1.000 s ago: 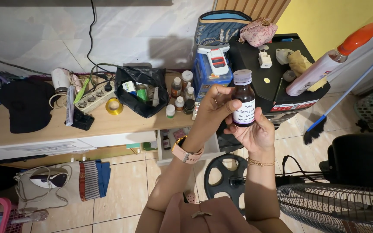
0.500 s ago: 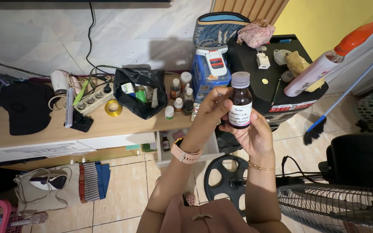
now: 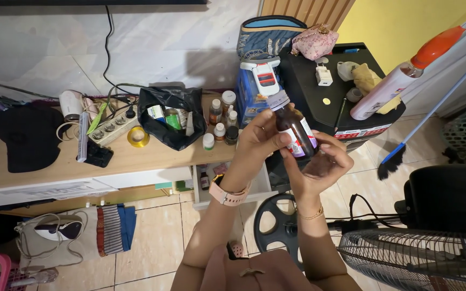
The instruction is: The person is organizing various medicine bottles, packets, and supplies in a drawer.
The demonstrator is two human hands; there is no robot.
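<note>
Bottle: a small brown bottle [image 3: 295, 132] with a pale cap and a white-and-purple label, tilted with the cap toward 11 o'clock, held up just right of centre frame.
Left hand: the left hand [image 3: 259, 141] is wrapped on the bottle's left side, thumb across the label; a pink watch [image 3: 226, 193] sits on that wrist.
Right hand: the right hand [image 3: 316, 164] cups the bottle from below and from 4 o'clock, fingers curled against the glass; a thin gold bracelet [image 3: 312, 215] circles the wrist.
Behind the bottle: a blue box [image 3: 249, 94] with a white-and-red gadget [image 3: 265, 75] on it, partly hidden by the cap, at 11 o'clock.
Surface: a wooden surface [image 3: 136, 159] at 9 o'clock carries a cluster of small bottles [image 3: 222, 121], a black bag [image 3: 171, 116], a yellow tape roll [image 3: 137, 137] and a power strip [image 3: 114, 126].
At 2 o'clock: a black cabinet [image 3: 319, 102] with a white spray can [image 3: 392, 89] lying across it.
Below: a fan grille [image 3: 416, 258] at 5 o'clock, tiled floor [image 3: 152, 242] at 7 o'clock.
</note>
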